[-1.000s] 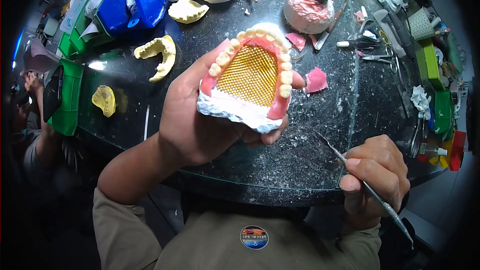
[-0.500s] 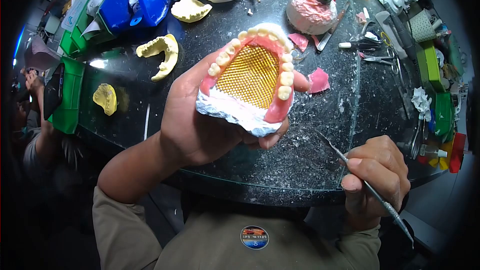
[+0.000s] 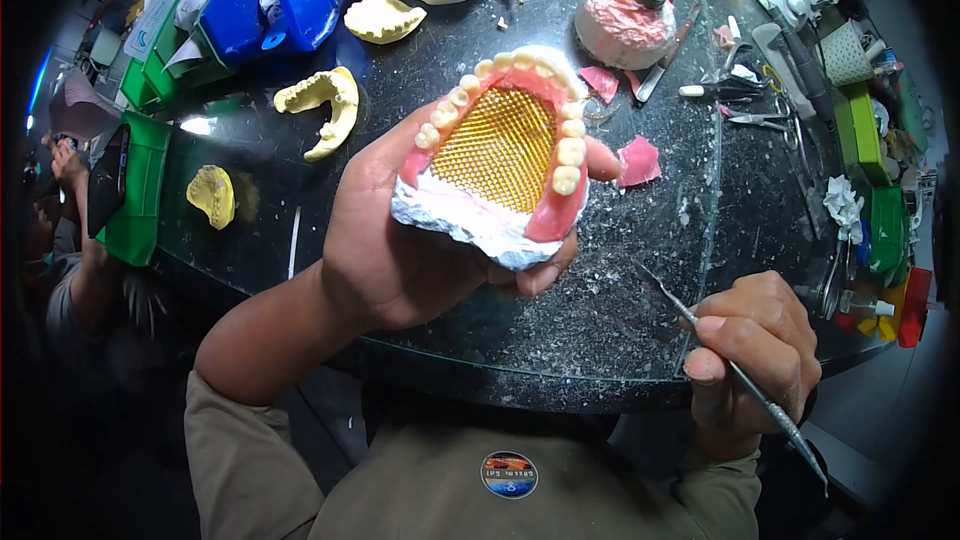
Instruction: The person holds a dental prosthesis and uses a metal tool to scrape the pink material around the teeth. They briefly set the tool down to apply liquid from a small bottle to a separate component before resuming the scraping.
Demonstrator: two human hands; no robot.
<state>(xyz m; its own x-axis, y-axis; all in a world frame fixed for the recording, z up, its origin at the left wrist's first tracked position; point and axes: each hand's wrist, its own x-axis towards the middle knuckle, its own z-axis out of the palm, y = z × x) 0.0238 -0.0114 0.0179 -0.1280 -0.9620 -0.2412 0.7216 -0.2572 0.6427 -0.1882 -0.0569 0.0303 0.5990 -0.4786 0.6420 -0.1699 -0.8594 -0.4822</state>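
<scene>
Dark glass worktop, dusted with white and pink chips, crowded with dental clutter. Raised above its middle: denture model on a white plaster base — pink wax gum, arch of pale teeth, gold mesh across the palate. Cupped from below by left hand, fingers curled under the base, thumb pressed along the model's left flank, one fingertip showing past its right side. Below and right of the model, well apart: right hand, fingers pinched pen-style round thin metal carving tool, tip angled up toward the model. Left of the model, flat on the glass — yellow jaw cast. Just right of the model: pink wax scrap. Further up and right: pink-smeared plaster mound. Far left: green bins.
</scene>
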